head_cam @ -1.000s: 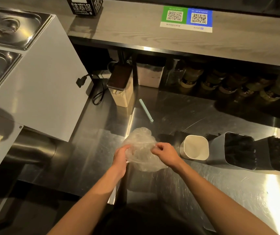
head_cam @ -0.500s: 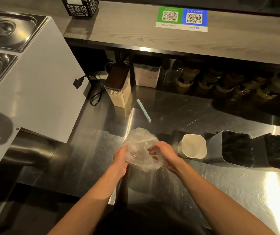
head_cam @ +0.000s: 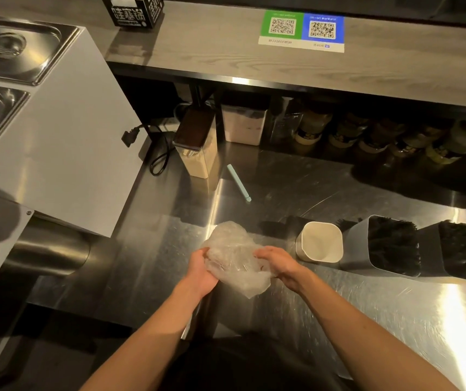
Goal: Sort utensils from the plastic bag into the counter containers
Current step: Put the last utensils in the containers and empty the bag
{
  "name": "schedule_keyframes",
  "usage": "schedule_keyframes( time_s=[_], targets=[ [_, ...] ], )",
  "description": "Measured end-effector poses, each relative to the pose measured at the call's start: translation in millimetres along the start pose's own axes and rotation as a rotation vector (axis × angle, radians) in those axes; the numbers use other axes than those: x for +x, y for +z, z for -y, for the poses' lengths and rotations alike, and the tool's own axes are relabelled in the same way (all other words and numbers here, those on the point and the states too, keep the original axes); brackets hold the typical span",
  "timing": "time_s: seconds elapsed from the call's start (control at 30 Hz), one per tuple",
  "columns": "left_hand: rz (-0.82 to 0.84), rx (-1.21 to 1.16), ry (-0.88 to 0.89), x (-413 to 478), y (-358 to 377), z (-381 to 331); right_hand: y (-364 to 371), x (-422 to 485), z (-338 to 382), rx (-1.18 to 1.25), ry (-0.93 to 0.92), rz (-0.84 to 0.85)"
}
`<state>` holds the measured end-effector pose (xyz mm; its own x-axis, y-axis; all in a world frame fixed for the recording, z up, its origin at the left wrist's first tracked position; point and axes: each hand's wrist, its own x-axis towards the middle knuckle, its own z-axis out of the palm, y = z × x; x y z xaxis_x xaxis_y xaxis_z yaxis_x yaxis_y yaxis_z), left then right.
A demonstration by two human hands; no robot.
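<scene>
Crumpled clear plastic bag [head_cam: 234, 258] is held between both hands over the near part of the steel table [head_cam: 339, 320]. Left hand [head_cam: 202, 270] grips the bag's left side, fingers curled into the plastic. Right hand [head_cam: 278, 265] grips the right side, fingers curled round the film, knuckles up. Cannot tell what is inside the bag, too wrinkled.

Just right of the right hand: cream square container [head_cam: 320, 242], upright, showing only its pale inside. Beside it a grey container [head_cam: 389, 246] packed with black utensils, tilted toward the camera. Next right, touching or almost touching it, a dark container [head_cam: 463, 249] also full of black utensils. All three are in a row on the table.

Further back on the table a mint-green stick [head_cam: 238, 182] lies flat, apart from the bag. Behind it a clear canister [head_cam: 197, 148] with a dark lid and beige contents. Near it a black plug and cable [head_cam: 141, 142].

Under the wooden shelf [head_cam: 226, 57]: a white tub [head_cam: 243, 125] and a row of jars [head_cam: 367, 136], dim, labels unreadable. On the shelf a green-and-blue QR code sign [head_cam: 301, 31] and a black box [head_cam: 134, 9] with white characters.

Left: a white cabinet [head_cam: 56, 136] with steel pans [head_cam: 14, 46] set in its top.
</scene>
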<state>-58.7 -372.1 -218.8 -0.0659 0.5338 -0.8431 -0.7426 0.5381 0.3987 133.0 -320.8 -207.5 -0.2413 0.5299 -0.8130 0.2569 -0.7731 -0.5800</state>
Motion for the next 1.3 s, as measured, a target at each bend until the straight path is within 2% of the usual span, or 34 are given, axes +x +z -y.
schedule_keyframes(
  time_s=[0.1, 0.17, 0.37, 0.43, 0.5, 0.6, 0.67, 0.7, 0.73, 0.77, 0.8, 0.87, 0.9, 0.93, 1.0, 1.07, 1.1, 1.17, 1.3],
  targets=[
    [0.010, -0.022, -0.020, 3, -2, 4, 0, -1, 1, 0.098, -0.020, 0.039],
    [0.012, 0.095, 0.022, 4, -1, 6, 1, -4, 6, 0.126, -0.079, 0.023],
    [-0.323, 0.705, 0.270, 6, 1, 11, -2, 10, -5, -0.317, -0.185, -0.207],
    [-0.374, 0.871, 0.401, -1, 1, 12, -3, 13, -9, -0.525, -0.238, -0.265],
    [-0.410, 1.048, 0.650, -6, -2, 15, -2, 10, -11, -0.681, -0.300, -0.364],
    [-0.416, 1.436, 1.148, -5, -8, 19, 5, 1, -20, -0.770, -0.456, -0.558],
    [-0.190, 1.568, 1.485, 0, -8, 22, 11, -6, -26, -0.857, -0.573, -0.678],
    [-0.026, 1.593, 1.567, 1, -8, 24, 12, -7, -30, -0.888, -0.626, -0.721],
    [0.111, 1.630, 1.567, 0, -6, 25, 11, -10, -33, -0.906, -0.681, -0.749],
    [0.194, 1.694, 1.483, 0, -4, 26, 9, -11, -35, -0.914, -0.752, -0.758],
    [0.208, 1.787, 1.317, 0, -2, 28, 6, -11, -38, -0.930, -0.858, -0.738],
    [0.111, 1.981, 1.005, 4, -5, 32, -2, -8, -43, -1.041, -1.086, -0.590],
    [0.058, 2.058, 0.891, 6, -8, 33, -6, -7, -45, -1.125, -1.089, -0.468],
    [0.032, 2.105, 0.803, 6, -11, 33, -9, -6, -46, -1.218, -0.979, -0.353],
    [0.044, 2.097, 0.705, 6, -17, 34, -16, -2, -47, -1.372, -0.653, -0.227],
    [0.091, 2.054, 0.672, 3, -19, 35, -21, 0, -47, -1.429, -0.452, -0.161],
    [0.094, 2.061, 0.674, 2, -19, 36, -22, 1, -46, -1.437, -0.426, -0.139],
    [0.062, 2.075, 0.708, 3, -18, 35, -20, 0, -42, -1.422, -0.489, -0.157],
    [0.062, 2.018, 0.891, 1, -17, 36, -12, -3, -32, -1.330, -0.749, -0.303]
  ],
)
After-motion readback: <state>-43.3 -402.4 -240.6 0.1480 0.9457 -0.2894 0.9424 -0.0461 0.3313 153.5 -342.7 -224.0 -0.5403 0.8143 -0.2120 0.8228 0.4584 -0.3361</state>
